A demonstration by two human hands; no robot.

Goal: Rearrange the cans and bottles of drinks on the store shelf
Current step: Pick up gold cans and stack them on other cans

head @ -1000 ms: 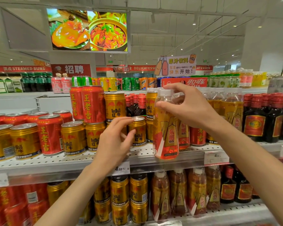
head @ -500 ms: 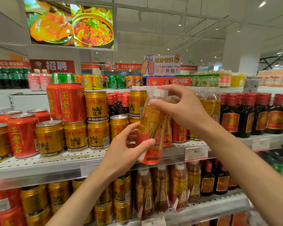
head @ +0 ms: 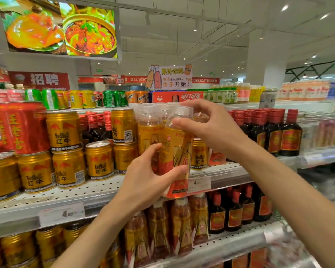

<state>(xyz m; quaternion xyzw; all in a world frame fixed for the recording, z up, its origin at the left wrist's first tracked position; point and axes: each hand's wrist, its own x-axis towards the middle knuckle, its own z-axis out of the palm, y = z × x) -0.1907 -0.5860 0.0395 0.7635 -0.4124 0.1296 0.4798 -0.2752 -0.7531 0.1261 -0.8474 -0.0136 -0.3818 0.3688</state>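
Amber bottle: the bottle (head: 175, 151) with the gold and red label is off the shelf (head: 104, 192), tilted, carried in front of its edge between both my hands
Left hand: my left hand (head: 143, 182) is wrapped round the lower half of the bottle, thumb across the label
Right hand: my right hand (head: 211, 128) pinches the clear top of the bottle, fingers curled over the cap
Left of my hands: the gold cans (head: 69, 167) and the red cans (head: 21, 126) stand mixed and stacked, not sorted by kind, so I judge this part not done
Behind my hands: matching amber bottles (head: 149, 130) stand at the back, with one gold can (head: 198, 153) among them
Right of my hands: the dark bottles (head: 275, 130) already stand in an even row
Progress: early to middle, I think; this bottle has no place yet and the cans are left
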